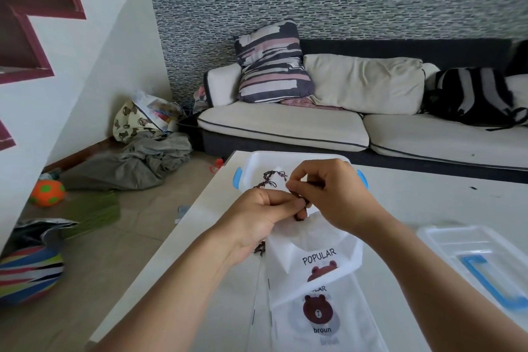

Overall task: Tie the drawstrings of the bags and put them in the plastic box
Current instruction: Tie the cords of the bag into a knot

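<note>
A white drawstring bag (317, 246) printed with "POPULAR" and a brown bear lies on the white table (428, 203), lifted at its mouth. My left hand (263, 217) and my right hand (328, 194) both pinch its dark brown drawstring (301, 210) above the bag's mouth. Under it lie more white bear bags (320, 314) in a stack. Behind my hands stands the white plastic box (257, 160) with blue handles. Inside it lies a white bag whose dark drawstring (270, 178) shows.
The box's clear lid (483, 260) with a blue handle lies on the table at the right. A sofa (285, 123) with cushions stands behind the table. Clothes (137, 163), balls (47, 193) and bags clutter the floor at the left.
</note>
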Available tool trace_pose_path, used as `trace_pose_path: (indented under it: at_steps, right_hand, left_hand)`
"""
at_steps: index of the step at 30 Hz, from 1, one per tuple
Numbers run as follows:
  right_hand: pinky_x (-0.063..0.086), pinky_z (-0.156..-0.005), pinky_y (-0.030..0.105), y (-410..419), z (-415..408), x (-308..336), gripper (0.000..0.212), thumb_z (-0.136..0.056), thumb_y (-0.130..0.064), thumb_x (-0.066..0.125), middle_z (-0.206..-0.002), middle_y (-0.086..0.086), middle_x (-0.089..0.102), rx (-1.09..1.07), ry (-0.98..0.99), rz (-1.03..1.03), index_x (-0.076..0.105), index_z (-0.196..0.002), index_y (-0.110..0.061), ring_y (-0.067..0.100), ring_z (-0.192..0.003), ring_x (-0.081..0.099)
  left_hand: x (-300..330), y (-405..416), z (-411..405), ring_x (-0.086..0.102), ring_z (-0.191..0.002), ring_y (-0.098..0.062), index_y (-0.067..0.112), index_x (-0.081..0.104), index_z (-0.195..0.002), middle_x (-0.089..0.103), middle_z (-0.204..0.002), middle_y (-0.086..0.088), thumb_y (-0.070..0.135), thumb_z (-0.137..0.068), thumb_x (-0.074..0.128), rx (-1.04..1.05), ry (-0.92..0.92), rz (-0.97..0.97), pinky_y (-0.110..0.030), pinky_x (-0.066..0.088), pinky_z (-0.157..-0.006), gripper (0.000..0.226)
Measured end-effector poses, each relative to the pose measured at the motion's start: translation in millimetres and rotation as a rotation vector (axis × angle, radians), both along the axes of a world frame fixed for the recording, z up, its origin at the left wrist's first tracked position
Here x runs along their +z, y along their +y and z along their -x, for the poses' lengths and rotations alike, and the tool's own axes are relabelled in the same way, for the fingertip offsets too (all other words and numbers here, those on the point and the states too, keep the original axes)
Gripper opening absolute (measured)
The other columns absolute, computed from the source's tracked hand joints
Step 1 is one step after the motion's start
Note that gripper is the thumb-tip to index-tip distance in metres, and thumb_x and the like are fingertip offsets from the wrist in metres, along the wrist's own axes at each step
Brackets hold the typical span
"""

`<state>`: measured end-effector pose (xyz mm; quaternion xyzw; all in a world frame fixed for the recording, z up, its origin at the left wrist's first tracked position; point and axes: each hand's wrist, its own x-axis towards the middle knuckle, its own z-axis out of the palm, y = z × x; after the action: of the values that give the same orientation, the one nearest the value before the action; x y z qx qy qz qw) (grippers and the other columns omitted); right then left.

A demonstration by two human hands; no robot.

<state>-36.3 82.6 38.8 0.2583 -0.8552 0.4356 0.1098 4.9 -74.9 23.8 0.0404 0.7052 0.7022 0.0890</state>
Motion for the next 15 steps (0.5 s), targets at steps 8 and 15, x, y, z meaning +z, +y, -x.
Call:
trace_pose_path:
  at_steps: [8,15]
  right_hand:
    - [0.055,-0.063,0.028,-2,-3,10,0.013,-0.093,-0.007,0.066,-0.064,0.006,0.071,0.116,-0.094,0.096,0.077,-0.086,-0.007,0.016,-0.058,0.064]
    - [0.037,-0.054,0.018,18,6,6,0.006,-0.083,-0.011,0.079,-0.055,-0.013,0.064,-0.032,-0.183,0.222,0.081,-0.082,-0.016,0.001,-0.047,0.044]
  left_hand:
    - [-4,3,1,0.067,-0.08,-0.008,0.011,0.071,-0.073,0.073,-0.082,0.006,0.018,-0.094,0.067,0.127,0.013,-0.011,-0.022,0.047,-0.077,0.023]
    - [0,-9,12,0.064,-0.085,-0.018,0.017,0.074,-0.058,0.069,-0.091,-0.004,0.012,-0.098,0.059,0.232,-0.098,-0.285,-0.027,0.048,-0.082,0.043]
